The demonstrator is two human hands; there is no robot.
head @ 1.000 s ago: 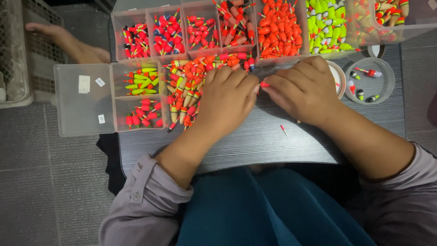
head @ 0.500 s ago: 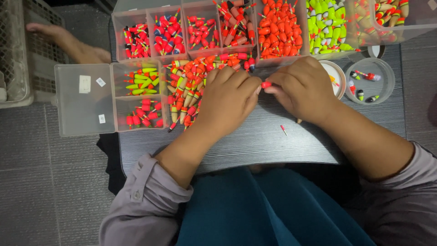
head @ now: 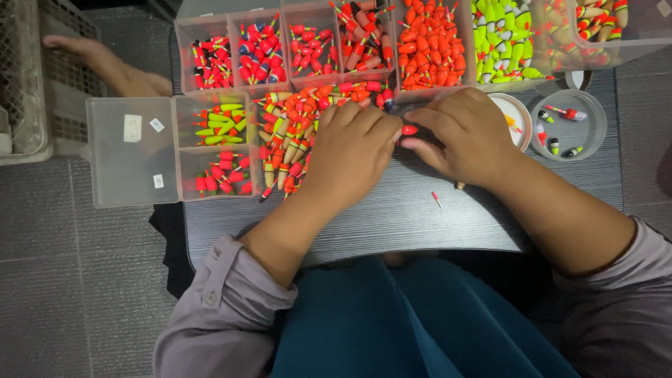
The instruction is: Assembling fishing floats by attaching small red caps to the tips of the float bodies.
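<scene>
Where fingers meet, red float half-hidden.

- The bench was a dark grey top with a fine lined grain, its near edge rounded above the person's lap.
- A loose heap of orange, red and yellow floats lay straight on the bench; it serves as the landmark.
- Just left of the heap sat a small clear box with its lid folded open.
- Behind the heap stood a row of clear compartment trays full of floats.
- Well right of the heap lay a small red pin.
- Further right sat a round clear dish holding a few floats, with a white lid just beside it.
</scene>
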